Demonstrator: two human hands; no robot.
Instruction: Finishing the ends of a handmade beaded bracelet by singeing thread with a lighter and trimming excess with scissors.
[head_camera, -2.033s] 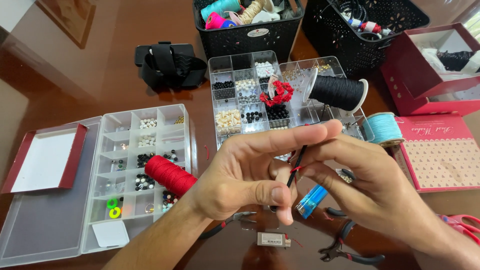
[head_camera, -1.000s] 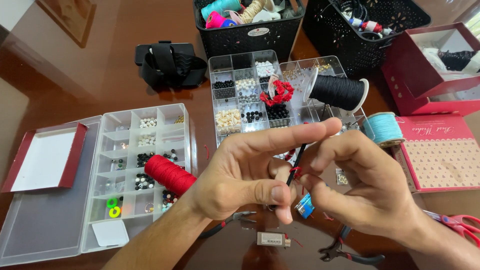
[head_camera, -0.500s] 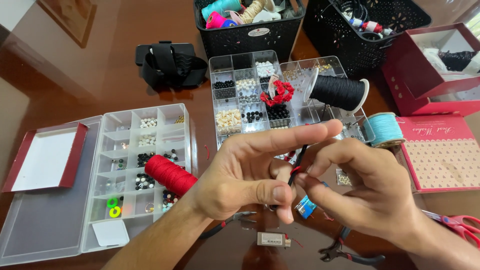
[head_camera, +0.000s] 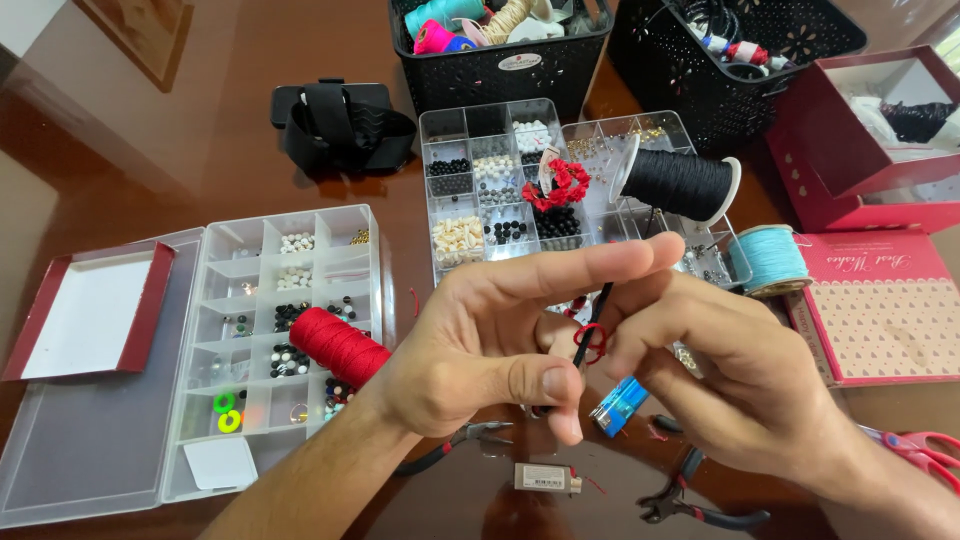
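A thin black cord (head_camera: 600, 305) runs upright between the two hands, pinched near its lower end. Around it, at about mid-height, sits a small loop of red thread (head_camera: 590, 343) (knotted, it seems, though the fingers hide part of it). Just below, a small blue lighter (head_camera: 620, 405) with a silvery top lies tilted against the right palm, above the brown surface (head_camera: 250, 150).

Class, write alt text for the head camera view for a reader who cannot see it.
Two hands, the left hand and right hand, pinch a red cord knot on a black cord above a wooden table. Around them lie bead organiser boxes, a red thread spool and pliers.
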